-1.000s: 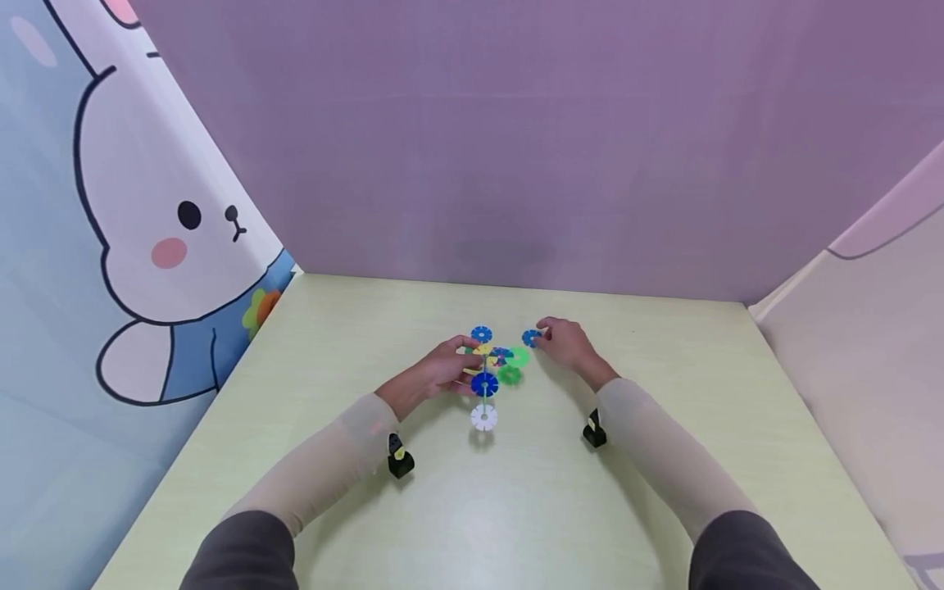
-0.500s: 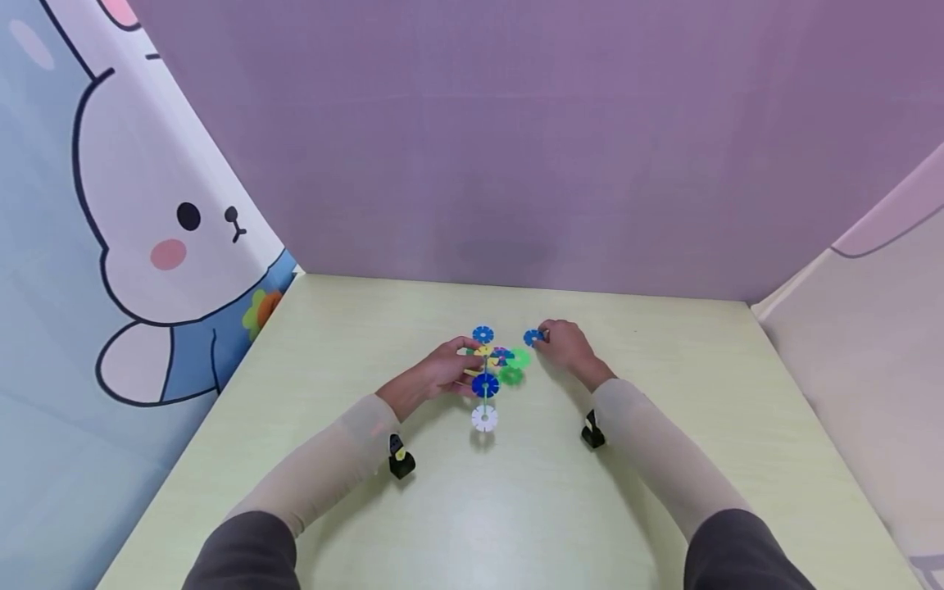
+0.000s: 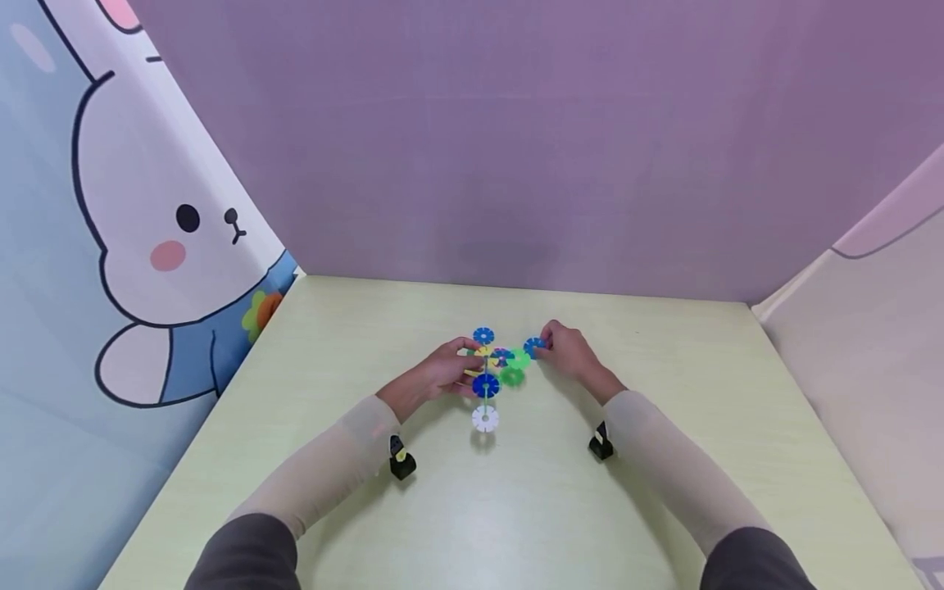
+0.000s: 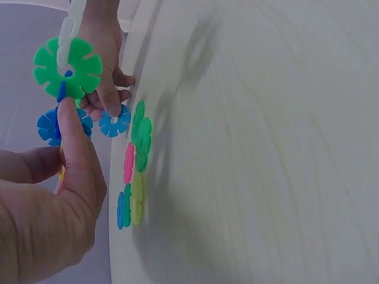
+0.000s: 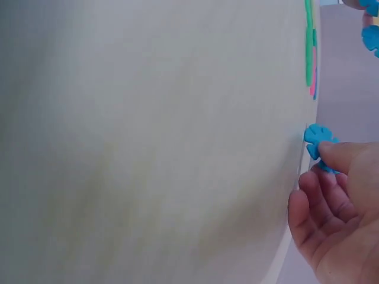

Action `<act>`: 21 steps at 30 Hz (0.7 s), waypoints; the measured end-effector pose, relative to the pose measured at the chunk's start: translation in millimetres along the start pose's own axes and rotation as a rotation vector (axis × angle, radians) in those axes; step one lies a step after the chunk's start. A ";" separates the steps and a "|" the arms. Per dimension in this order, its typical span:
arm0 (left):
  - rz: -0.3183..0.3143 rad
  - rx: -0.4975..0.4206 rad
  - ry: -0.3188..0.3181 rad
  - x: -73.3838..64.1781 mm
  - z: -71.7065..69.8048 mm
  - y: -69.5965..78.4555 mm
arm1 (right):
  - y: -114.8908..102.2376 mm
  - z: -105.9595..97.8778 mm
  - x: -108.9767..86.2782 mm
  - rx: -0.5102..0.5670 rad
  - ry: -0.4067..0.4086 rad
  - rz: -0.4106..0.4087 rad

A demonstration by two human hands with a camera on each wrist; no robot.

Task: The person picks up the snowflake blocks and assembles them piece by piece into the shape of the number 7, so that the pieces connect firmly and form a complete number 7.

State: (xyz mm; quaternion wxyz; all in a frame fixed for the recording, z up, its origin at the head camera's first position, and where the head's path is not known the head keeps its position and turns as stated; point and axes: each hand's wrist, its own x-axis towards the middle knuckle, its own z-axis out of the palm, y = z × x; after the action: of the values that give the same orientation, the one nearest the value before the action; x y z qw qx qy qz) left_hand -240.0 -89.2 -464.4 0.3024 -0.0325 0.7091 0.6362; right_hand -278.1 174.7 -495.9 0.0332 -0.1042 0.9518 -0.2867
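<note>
My left hand (image 3: 442, 366) pinches a joined chain of notched plastic snowflake discs between thumb and fingers, above the table. At its near end is a white disc (image 3: 478, 423), then a dark blue disc (image 3: 477, 387); a light blue disc (image 3: 483, 335) sits at the far end. The left wrist view also shows a green disc (image 4: 46, 72) in the chain. To the right, my right hand (image 3: 571, 351) pinches a single blue disc (image 5: 315, 135) between thumb and fingers, apart from the chain and low over the table.
Several loose discs lie flat on the table between the hands, among them a light green disc (image 3: 520, 359), a green disc (image 3: 510, 378), a pink one (image 4: 128, 163) and a yellow one (image 4: 137, 198). A purple backdrop (image 3: 516, 164) stands behind the table (image 3: 472, 508).
My right hand has come slightly nearer to me with the blue disc, now right beside the light green disc. My left hand and the chain have stayed nearly still.
</note>
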 end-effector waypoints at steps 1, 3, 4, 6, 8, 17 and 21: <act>0.001 0.002 0.001 0.0 0.0 -0.1 | -0.1 -0.6 -1.6 0.008 0.007 -0.006; 0.001 -0.002 -0.003 0.6 0.6 -0.3 | -0.1 -2.3 -5.0 0.023 0.021 -0.024; 0.002 -0.001 -0.004 1.0 0.8 -0.5 | -0.1 -3.3 -6.6 0.032 0.028 -0.034; 0.003 0.000 -0.004 1.4 1.3 -0.7 | 0.0 -5.6 -9.6 0.044 0.038 -0.052; -0.002 -0.002 0.002 1.6 1.5 -0.7 | -1.0 -8.1 -12.7 0.056 0.044 -0.067; -0.004 -0.005 0.006 3.1 1.6 -3.2 | -4.7 -18.4 -31.7 0.096 0.053 -0.155; -0.008 -0.004 0.012 3.2 0.4 -3.8 | -6.7 -21.0 -41.9 0.105 0.059 -0.181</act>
State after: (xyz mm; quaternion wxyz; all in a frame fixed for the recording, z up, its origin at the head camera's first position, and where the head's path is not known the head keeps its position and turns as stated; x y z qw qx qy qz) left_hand -240.8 -88.4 -469.2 0.3006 -0.0399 0.7096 0.6360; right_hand -238.6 189.7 -474.5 -0.0153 -0.1794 0.9227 -0.3409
